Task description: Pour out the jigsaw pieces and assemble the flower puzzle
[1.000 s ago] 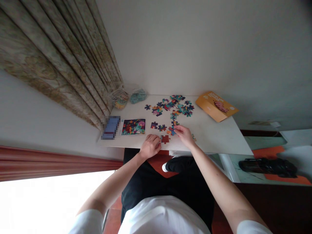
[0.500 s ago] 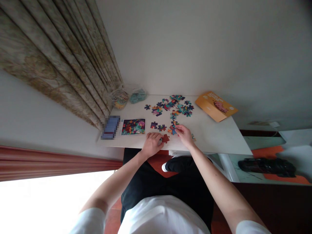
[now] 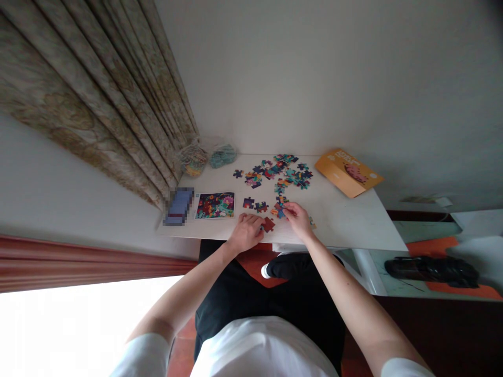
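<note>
My left hand rests at the table's front edge with curled fingers, its fingertips on a reddish-brown puzzle piece. A sliver of teal shows beside those fingertips. With thumb and forefinger my right hand pinches a blue and red puzzle piece, which lies against a few other colourful pieces; the fingers hide part of it. Two dark pieces, one purple and one multicoloured, lie just beyond my left hand. Another piece is partly covered by my right wrist.
A heap of loose puzzle pieces spreads over the back of the white table. To the left lie a picture card, a blurred-out phone-like object and two clear bags of pieces. An orange box stands back right.
Both hands stay almost where they were. The fingers of my left hand shift slightly at the reddish-brown piece, and the view moves a little.
</note>
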Demonstrator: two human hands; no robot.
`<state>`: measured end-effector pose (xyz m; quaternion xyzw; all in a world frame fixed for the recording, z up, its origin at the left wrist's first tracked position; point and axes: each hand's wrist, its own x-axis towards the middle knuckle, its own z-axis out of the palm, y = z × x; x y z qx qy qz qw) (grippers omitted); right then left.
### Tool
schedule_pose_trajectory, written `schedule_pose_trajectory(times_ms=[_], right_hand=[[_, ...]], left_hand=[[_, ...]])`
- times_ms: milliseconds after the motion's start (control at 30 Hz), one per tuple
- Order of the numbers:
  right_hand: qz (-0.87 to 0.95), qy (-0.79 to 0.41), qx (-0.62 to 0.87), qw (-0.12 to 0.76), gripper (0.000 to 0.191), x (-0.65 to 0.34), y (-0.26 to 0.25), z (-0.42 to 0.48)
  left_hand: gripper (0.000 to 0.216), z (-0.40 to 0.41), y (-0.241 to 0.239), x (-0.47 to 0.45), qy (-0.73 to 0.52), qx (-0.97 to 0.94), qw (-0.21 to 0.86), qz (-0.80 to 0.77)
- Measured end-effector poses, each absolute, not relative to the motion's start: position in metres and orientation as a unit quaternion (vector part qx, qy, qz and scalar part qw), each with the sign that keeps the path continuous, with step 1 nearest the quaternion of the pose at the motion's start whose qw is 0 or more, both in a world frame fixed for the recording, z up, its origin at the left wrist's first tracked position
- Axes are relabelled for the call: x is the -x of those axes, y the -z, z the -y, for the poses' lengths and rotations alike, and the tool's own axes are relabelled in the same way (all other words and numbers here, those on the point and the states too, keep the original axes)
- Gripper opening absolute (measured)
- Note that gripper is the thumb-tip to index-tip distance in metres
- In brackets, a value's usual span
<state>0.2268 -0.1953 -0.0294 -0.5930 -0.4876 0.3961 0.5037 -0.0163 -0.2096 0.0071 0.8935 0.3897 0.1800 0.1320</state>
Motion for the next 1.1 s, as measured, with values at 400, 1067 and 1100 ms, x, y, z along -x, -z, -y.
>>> schedule_pose_trajectory(times_ms=[400, 1067, 1100], right_hand=[[0.495, -0.393, 0.59, 0.503, 0.045, -0.225, 0.03, 0.196], [0.498, -0.402, 0.588, 0.495, 0.043, -0.224, 0.027, 0.198], [0.497, -0.402, 0.588, 0.496, 0.042, -0.224, 0.027, 0.198]], left_hand=[[0.008, 0.22, -0.002, 0.013, -0.198, -0.882, 0.119, -0.411], [0.026, 0.232, 0.007, 0.014, -0.211, -0.893, 0.108, -0.384], [0.027, 0.232, 0.006, 0.014, -0.211, -0.893, 0.107, -0.383]])
